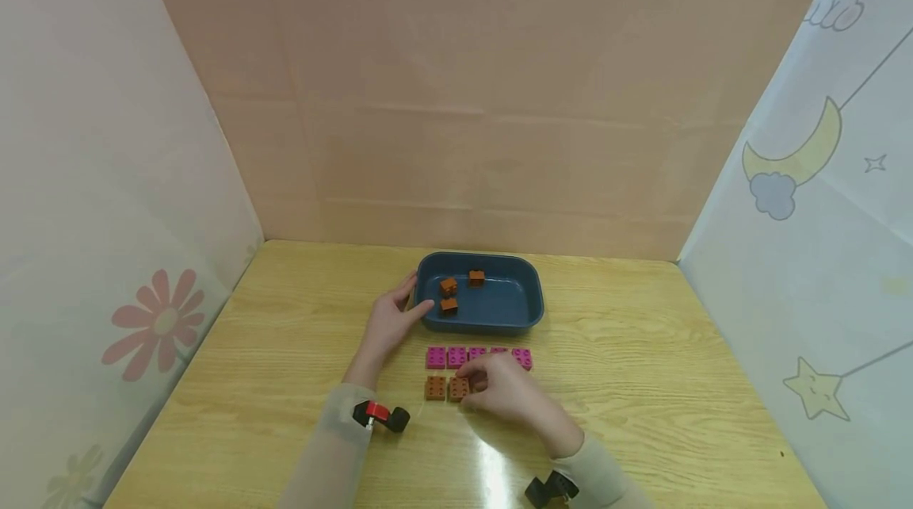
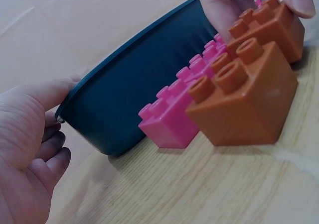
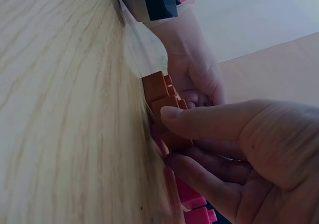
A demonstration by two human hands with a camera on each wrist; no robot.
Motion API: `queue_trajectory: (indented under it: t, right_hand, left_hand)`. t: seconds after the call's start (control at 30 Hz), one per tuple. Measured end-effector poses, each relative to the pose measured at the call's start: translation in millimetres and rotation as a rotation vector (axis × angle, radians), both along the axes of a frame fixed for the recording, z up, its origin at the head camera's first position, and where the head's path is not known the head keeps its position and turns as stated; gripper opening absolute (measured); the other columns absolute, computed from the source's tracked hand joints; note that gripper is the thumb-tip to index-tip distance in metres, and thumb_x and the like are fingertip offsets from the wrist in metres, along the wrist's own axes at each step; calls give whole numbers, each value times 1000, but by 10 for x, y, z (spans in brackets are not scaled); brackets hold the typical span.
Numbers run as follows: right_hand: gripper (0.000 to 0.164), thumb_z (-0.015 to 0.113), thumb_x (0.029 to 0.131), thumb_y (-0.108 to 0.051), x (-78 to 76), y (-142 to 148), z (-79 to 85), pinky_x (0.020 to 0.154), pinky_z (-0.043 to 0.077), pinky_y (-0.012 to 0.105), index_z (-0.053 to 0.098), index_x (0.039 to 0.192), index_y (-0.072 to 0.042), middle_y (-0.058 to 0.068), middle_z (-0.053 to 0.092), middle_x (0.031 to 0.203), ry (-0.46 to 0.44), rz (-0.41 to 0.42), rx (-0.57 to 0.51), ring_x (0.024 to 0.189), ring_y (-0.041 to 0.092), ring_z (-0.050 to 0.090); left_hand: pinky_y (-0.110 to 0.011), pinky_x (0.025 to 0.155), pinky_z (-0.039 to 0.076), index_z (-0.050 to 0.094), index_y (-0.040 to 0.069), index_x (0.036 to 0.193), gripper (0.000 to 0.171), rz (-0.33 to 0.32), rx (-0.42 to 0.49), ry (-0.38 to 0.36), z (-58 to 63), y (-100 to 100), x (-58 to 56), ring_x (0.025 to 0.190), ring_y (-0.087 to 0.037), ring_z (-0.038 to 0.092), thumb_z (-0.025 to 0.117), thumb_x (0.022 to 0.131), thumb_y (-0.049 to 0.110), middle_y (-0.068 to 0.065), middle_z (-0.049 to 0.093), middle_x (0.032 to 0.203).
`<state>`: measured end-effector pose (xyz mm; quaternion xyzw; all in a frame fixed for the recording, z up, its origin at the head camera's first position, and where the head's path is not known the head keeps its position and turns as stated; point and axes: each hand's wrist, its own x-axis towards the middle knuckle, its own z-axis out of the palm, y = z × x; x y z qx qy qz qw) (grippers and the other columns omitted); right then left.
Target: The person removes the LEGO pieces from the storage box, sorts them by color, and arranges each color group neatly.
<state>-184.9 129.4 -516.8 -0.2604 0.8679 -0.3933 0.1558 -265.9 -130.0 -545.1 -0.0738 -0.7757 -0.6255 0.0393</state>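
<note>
My left hand (image 1: 388,325) grips the left end of a dark blue tray (image 1: 502,309), thumb over the rim and other fingers outside it. Inside the tray lie three orange toy building bricks (image 1: 448,306). My right hand (image 1: 508,390) pinches another orange brick (image 1: 459,389) between thumb and fingers, low over the table, studs up. Just left of it stands a matching orange brick (image 1: 436,388), large in the left wrist view. Behind these two runs a row of several pink bricks (image 1: 436,357), partly covered by my right hand in the head view.
The bricks and tray are on a light wood-grain table (image 1: 307,350). A brown paper-like backdrop (image 1: 456,112) rises behind it. Pale printed sheets (image 1: 164,176) flank both sides. Each wrist wears a small black camera mount (image 1: 381,415).
</note>
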Motion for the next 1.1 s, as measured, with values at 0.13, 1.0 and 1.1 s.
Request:
queue_trajectory:
  t: [0.13,1.0,1.1]
  right_hand:
    - [38,94,79,-14,-2,-6,-14,80,61,23,81,114,-7,0,78,106,18,3,15,88,6,72]
    - [40,93,79,-12,32,-33,33,79,60,25,81,116,-3,4,79,105,94,-8,59,87,12,72]
    - [41,93,80,-13,33,-33,45,80,60,25,81,117,-4,4,79,106,98,-16,71,88,12,72]
  left_hand:
    - [-38,124,37,46,3,160,74,0,-1,1,-8,2,-6,156,-21,35,81,99,26,0,42,168]
    - [-40,124,37,46,2,160,76,3,9,-2,8,-3,8,157,-23,35,82,98,29,-2,42,168]
    - [-40,124,37,47,2,160,76,5,9,0,10,-5,-1,157,-22,34,83,98,28,-2,42,168]
